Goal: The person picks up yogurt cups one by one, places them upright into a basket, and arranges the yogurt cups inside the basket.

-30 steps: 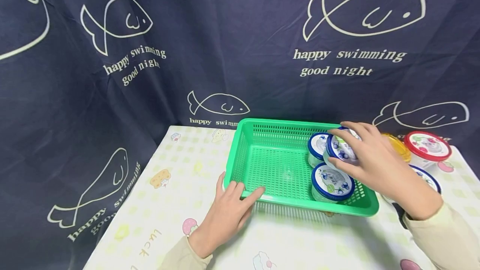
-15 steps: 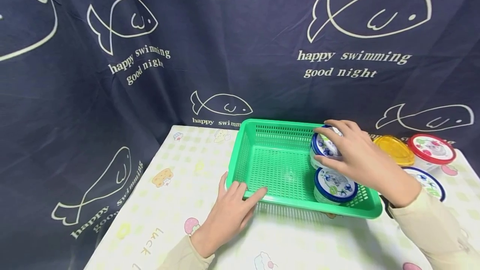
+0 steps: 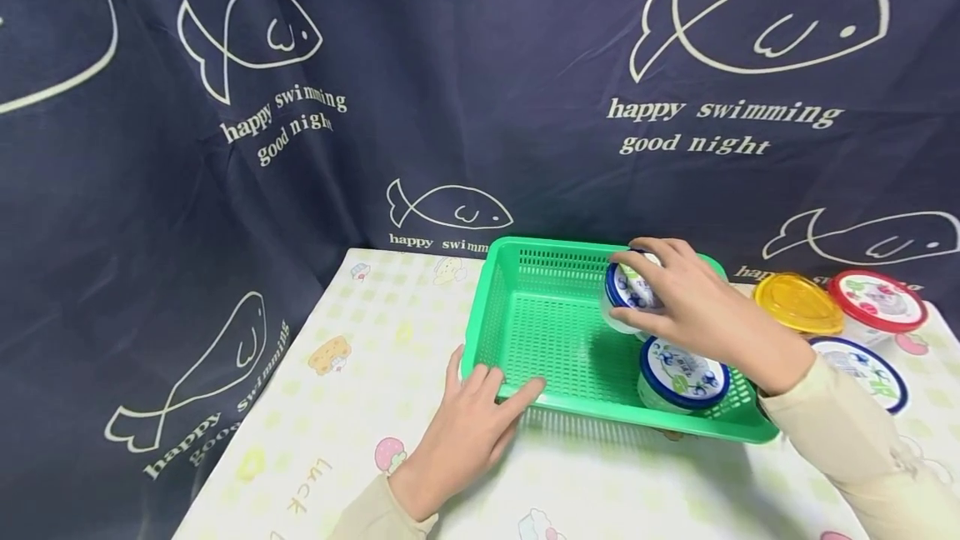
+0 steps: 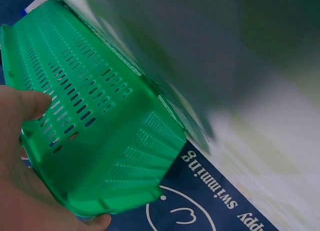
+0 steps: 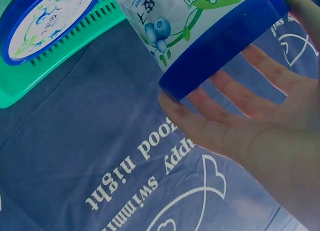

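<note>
In the head view a green plastic basket with slotted walls stands on the table. My left hand grips its near left corner, the thumb against the outer wall in the left wrist view. My right hand holds a clear tub with a blue lid above the right half of the basket, fingers and thumb around the lid's edge; blueberry print shows on this tub in the right wrist view. A second blue-lidded tub sits upright in the near right of the basket. What lies under the held tub is mostly hidden.
Right of the basket stand a yellow-lidded tub, a red-lidded tub and another blue-lidded tub. A patterned cloth covers the table. A dark blue fish-print curtain hangs behind and at the left.
My right hand has moved left with the held tub, which now covers the spot where another blue-lidded tub showed at the back of the basket. My left hand stays on the corner.
</note>
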